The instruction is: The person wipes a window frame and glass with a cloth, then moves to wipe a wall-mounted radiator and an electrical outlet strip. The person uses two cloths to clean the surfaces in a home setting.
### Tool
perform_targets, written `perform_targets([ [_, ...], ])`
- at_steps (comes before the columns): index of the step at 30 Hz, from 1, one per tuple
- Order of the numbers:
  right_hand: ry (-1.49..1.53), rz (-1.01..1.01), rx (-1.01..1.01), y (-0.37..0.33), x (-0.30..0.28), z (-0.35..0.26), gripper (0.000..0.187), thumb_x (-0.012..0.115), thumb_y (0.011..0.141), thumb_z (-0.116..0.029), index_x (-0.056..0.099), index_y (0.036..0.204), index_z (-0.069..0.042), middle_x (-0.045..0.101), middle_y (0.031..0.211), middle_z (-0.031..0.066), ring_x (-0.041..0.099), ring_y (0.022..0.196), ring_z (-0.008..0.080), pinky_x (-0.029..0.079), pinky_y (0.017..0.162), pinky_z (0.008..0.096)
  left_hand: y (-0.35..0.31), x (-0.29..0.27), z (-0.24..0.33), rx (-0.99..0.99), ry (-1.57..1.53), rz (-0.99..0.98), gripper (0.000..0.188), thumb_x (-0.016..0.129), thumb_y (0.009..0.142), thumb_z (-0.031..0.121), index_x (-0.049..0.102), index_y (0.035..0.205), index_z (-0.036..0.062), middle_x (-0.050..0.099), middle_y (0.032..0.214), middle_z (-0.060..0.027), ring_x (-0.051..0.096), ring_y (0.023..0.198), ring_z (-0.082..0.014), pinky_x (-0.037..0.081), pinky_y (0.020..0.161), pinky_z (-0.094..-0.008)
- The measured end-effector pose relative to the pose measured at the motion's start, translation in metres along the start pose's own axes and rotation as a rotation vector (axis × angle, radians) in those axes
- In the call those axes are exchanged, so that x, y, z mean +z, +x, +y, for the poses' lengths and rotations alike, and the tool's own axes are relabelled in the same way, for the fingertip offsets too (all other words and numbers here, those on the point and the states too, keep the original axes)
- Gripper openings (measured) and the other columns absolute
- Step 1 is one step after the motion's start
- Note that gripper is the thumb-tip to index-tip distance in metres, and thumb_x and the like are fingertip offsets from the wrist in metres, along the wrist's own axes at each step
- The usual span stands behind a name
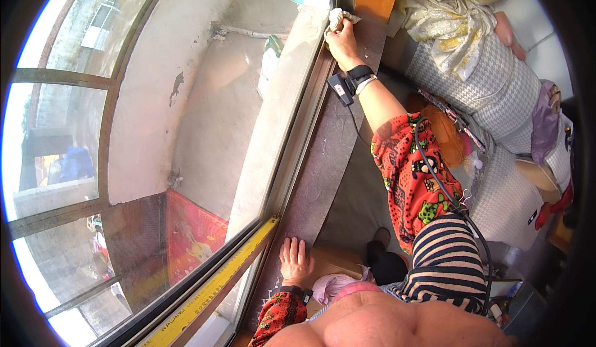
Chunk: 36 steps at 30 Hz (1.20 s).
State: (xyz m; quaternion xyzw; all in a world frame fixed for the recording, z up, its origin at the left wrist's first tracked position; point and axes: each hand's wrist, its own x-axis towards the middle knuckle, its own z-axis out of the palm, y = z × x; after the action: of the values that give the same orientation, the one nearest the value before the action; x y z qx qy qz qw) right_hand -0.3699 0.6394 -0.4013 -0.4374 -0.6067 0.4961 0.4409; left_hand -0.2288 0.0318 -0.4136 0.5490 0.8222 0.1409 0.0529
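At the far end of the window sill, my right hand (343,44) is closed on a crumpled pale cloth (338,19). The cloth touches the corner where the window frame (303,135) meets the sill. My left hand (295,262) lies flat on the near part of the dark sill (315,189), fingers stretched out and holding nothing. A black strap with a small box and cable is on my right wrist. Red patterned sleeve covers show on both forearms.
A yellow strip (211,285) runs along the near sash. Beyond the glass lie a ledge and a red panel (195,235). To the right stands a grey-white checked sofa (478,86) with a rumpled cloth (459,24) on it. A cardboard box (338,260) is beside the sill.
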Motion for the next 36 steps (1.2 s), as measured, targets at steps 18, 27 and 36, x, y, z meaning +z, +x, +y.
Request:
perform_targets([
  [18,-0.516,0.164,-0.587,-0.02,-0.093,-0.009,0.034,0.062,0.087,-0.008,0.063,0.12,0.001,0.06,0.124,0.0172,0.058,0.113,0.0356,0.045,0.103,0.0406,-0.003,0.0,-0.002,0.006,0.015,-0.014,0.072,0.072,0.076,0.025,0.045,0.138,0.0032,0.044,0.142,-0.0209,0.041,0.133,-0.0467,0.038,0.105,-0.0611],
  [27,-0.722,-0.219,-0.531,-0.039,-0.095,0.014,0.034,0.07,0.083,-0.017,0.062,0.115,-0.01,0.058,0.128,0.0106,0.054,0.119,0.0312,0.045,0.102,0.0418,0.0,0.0,-0.001,0.017,0.032,0.008,0.071,0.072,0.077,0.026,0.044,0.139,0.0035,0.044,0.143,-0.0204,0.041,0.135,-0.0457,0.037,0.106,-0.0609],
  [36,-1.016,-0.257,-0.479,0.007,-0.087,0.021,0.028,0.062,0.093,-0.027,0.069,0.118,-0.016,0.052,0.142,0.0093,0.047,0.132,0.0351,0.04,0.108,0.0487,-0.004,0.002,-0.003,0.006,0.04,0.006,0.07,0.072,0.076,0.025,0.046,0.137,0.0032,0.044,0.142,-0.0206,0.041,0.133,-0.0466,0.038,0.105,-0.0609],
])
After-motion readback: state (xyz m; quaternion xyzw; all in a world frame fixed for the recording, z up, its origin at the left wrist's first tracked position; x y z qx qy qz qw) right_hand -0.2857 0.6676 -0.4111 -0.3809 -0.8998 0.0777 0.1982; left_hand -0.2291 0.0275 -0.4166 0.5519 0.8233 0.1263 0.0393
